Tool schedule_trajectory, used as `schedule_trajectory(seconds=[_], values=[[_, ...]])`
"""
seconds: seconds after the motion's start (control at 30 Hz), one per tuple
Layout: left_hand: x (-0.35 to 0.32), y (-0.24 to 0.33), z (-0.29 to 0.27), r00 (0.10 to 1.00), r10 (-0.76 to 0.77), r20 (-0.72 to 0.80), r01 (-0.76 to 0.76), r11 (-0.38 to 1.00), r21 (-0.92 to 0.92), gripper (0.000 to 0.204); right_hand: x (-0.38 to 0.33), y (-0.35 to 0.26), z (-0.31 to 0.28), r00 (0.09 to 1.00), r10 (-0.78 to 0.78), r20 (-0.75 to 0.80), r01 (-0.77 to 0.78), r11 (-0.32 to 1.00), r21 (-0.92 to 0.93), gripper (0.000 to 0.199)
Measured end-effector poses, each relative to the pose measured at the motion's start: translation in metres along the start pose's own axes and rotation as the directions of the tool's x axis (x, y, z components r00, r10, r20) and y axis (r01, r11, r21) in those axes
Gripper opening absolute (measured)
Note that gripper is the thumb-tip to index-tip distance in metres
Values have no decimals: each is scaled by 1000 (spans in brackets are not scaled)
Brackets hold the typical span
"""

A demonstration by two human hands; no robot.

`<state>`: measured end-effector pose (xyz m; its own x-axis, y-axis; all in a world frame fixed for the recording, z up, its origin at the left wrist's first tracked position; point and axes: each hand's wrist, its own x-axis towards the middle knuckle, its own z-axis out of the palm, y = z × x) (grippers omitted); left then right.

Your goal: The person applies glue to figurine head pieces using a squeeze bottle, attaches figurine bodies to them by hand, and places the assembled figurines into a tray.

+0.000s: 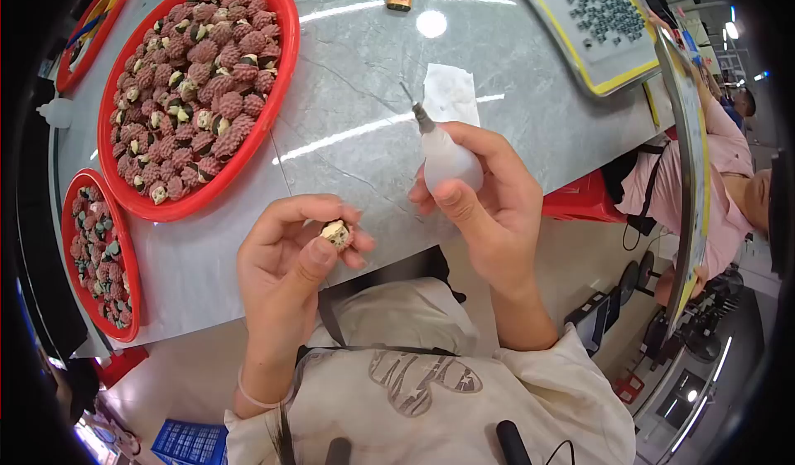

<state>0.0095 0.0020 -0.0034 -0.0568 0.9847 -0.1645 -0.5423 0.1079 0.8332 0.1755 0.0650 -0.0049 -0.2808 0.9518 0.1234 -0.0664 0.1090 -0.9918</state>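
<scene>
— Both hands are hovering close under my chin; why is your left hand (286, 254) tilting that small piece (335, 234) up?

— I'm pinching it between thumb and fingertips (348, 216), open face turned toward the nozzle, over the table's (364, 76) near edge.

— And the right hand (484, 204)?

— It's wrapping tight around the white squeeze bottle (447, 159), thumb pressing its side, needle tip angling up and away, so I'm judging it ready. The big red tray (281, 76) of pieces is sitting within left reach.

light: bright, from overhead | glare: white streaks and a round spot on the grey table (356, 92) | shadows: soft | edges: strong fisheye bend, black rim | focus: centre sharp
</scene>
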Motion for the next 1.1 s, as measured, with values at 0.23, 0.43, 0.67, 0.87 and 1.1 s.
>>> schedule_trajectory(seconds=[0.23,0.43,0.67,0.87,1.1], values=[[4,-11,-6,992,93,90,-106,983,153,28,-2,-8,-6,996,63,-55,-62,998,26,45],[4,-4,0,996,-69,48,71,997,-39,21,-3,-8,-7,994,77,-83,-71,994,79,44],[5,-8,-4,989,26,144,-28,1000,11,22,-3,-9,-3,990,70,-126,-57,993,107,44],[5,-7,0,996,-43,75,39,998,51,31,-3,-12,-8,991,119,-67,-102,971,217,35],[7,-6,2,995,-40,90,35,998,56,29,-2,-13,-6,991,117,-62,-99,967,236,35]])
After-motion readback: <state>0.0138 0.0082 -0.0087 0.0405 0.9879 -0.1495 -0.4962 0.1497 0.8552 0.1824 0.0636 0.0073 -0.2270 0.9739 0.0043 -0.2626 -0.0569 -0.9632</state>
